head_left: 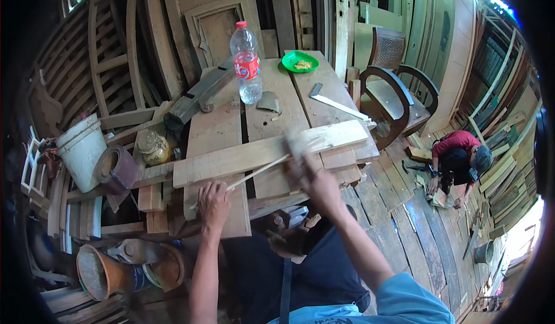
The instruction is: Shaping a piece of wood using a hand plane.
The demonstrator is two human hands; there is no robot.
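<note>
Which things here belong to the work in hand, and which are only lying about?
Seemingly in use:
thin pale wooden strip, at the left hand
long pale wooden plank, near the blurred right hand

Seemingly idle:
red-capped clear plastic bottle
shallow green dish
L-shaped pale-and-dark tool

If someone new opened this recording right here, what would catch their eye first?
Probably the bright green plastic dish near the far edge of the brown wooden worktable, and the red-capped clear plastic bottle standing to its left. Next might come the blurred right hand by the long pale wooden board, then a crouching co-worker in red at far right.
</note>
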